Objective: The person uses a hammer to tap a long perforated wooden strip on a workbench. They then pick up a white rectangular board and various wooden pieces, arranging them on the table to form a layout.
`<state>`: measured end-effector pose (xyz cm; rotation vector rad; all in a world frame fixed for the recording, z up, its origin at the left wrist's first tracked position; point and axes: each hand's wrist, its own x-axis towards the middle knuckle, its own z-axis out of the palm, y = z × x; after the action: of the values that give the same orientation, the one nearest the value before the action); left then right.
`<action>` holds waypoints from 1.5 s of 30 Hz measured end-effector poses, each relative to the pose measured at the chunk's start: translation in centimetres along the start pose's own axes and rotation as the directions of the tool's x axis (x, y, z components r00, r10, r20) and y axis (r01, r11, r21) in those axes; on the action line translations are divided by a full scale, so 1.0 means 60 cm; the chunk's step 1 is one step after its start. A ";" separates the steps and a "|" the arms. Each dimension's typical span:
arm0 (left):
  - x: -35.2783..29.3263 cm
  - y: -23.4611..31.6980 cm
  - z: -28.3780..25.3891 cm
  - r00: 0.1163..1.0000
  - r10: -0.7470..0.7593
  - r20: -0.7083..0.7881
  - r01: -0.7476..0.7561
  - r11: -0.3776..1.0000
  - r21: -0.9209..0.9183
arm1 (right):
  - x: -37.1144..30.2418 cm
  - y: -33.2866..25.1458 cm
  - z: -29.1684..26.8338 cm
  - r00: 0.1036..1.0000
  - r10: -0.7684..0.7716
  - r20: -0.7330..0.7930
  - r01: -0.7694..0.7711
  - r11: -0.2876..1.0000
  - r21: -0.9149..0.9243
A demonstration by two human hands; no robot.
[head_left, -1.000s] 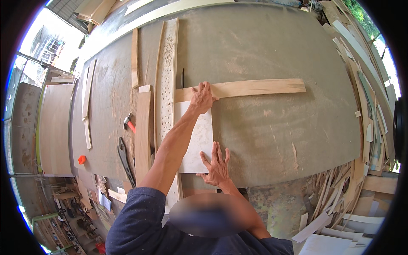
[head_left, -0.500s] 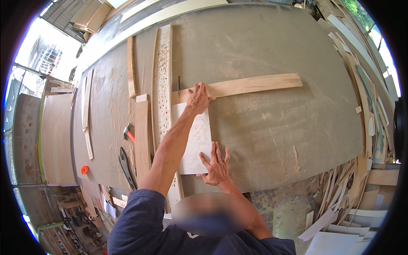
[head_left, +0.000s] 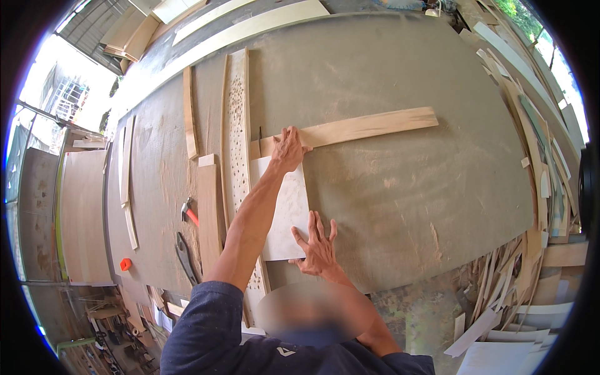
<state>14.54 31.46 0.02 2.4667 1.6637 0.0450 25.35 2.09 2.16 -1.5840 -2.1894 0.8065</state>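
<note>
A white rectangular board (head_left: 286,215) lies on the large worktable, its left side along the long pale strip dotted with holes (head_left: 237,137). Across its far end rests a flat wooden slat (head_left: 375,127) that reaches out to the right. My left hand (head_left: 289,150) is closed over the slat where it meets the board, fingers bent and together. What lies under that palm is hidden. My right hand (head_left: 317,249) rests at the board's near right corner with its fingers spread. A thin dark rod (head_left: 260,142) stands out beside the slat's left end.
Left of the dotted strip are a wooden plank (head_left: 208,209), a hammer with a red handle (head_left: 190,211), dark pliers-like tool (head_left: 185,257) and an orange object (head_left: 126,264). Narrow strips (head_left: 190,112) lie farther out. Stacked offcuts (head_left: 531,144) line the table's right side.
The view has shifted slightly, so the table's things sit a little lower in the picture. Both hands keep their places on the slat and board.
</note>
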 end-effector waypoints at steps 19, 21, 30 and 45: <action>0.008 0.020 -0.136 0.985 0.115 -0.125 -0.098 0.986 0.136 | -0.008 0.005 0.012 0.997 -0.037 -0.073 0.036 0.999 -0.019; -0.032 0.027 -0.194 0.989 0.027 -0.144 -0.017 0.997 0.071 | -0.009 0.006 0.016 0.996 -0.040 -0.084 0.036 0.999 -0.040; -0.499 -0.003 -0.277 0.857 -0.497 -0.136 0.424 0.830 -0.362 | -0.009 -0.005 0.012 0.991 -0.048 -0.126 0.039 0.997 -0.066; -0.922 0.155 -0.304 0.511 -0.824 -0.244 0.824 0.551 -0.133 | -0.101 -0.031 0.033 0.999 0.022 -0.044 -0.024 0.999 -0.045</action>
<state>0.00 -20.82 23.18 1.4188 2.7859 0.2821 24.82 -4.53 2.14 -1.6353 -2.1774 0.7273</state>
